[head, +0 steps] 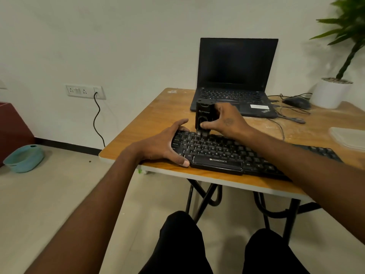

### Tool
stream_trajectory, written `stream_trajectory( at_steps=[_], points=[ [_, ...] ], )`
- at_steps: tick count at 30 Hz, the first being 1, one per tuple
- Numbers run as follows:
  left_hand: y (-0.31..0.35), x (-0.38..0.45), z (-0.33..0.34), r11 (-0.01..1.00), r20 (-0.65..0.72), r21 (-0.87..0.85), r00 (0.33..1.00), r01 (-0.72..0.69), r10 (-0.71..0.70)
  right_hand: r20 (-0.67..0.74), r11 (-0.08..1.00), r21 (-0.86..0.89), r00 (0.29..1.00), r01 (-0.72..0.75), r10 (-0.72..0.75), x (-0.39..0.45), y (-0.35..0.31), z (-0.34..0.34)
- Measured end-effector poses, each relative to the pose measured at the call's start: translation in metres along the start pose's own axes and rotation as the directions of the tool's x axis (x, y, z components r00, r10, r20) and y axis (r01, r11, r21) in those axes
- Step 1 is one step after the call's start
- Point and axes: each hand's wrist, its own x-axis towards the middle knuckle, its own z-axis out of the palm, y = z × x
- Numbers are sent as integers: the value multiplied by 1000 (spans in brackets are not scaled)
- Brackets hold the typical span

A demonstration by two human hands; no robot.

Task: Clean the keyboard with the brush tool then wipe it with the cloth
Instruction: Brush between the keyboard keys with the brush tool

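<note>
A black keyboard (227, 153) lies along the near edge of the wooden table (154, 113). My left hand (166, 144) grips its left end, thumb on the front edge and fingers over the back. My right hand (225, 119) holds a black block-shaped brush tool (203, 115) upright, its lower tip touching the upper-left rows of keys. A pale folded cloth (349, 136) lies at the table's right edge.
An open black laptop (235, 80) stands behind the keyboard. A dark mouse (296, 102) and loose cables lie to its right, beside a white plant pot (329, 92). On the floor at left sits a light blue basin (23, 158). A cable hangs from the wall socket (85, 91).
</note>
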Motion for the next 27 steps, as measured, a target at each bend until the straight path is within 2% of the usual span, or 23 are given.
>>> stream_trajectory(
  at_steps=[2,8,15,24,27],
  points=[
    [-1,1,0,1000,-3,-7,1000,0,0,-13,1000,-1,1000,-21,21,10,5,2],
    [-5,3,-1,999,-3,-29,1000,-20,19,46,997,57,997,55,-57,5,-11,18],
    [-8,4,-1,1000,2,-20,1000,-19,19,100,994,74,992,-82,75,1,17,-21],
    [-6,3,-1,1000,6,-13,1000,-7,7,162,971,215,984,-105,70,21,0,4],
    [-6,2,-1,1000,4,-2,1000,-8,8,206,960,232,973,-157,109,18,11,-12]
  ],
)
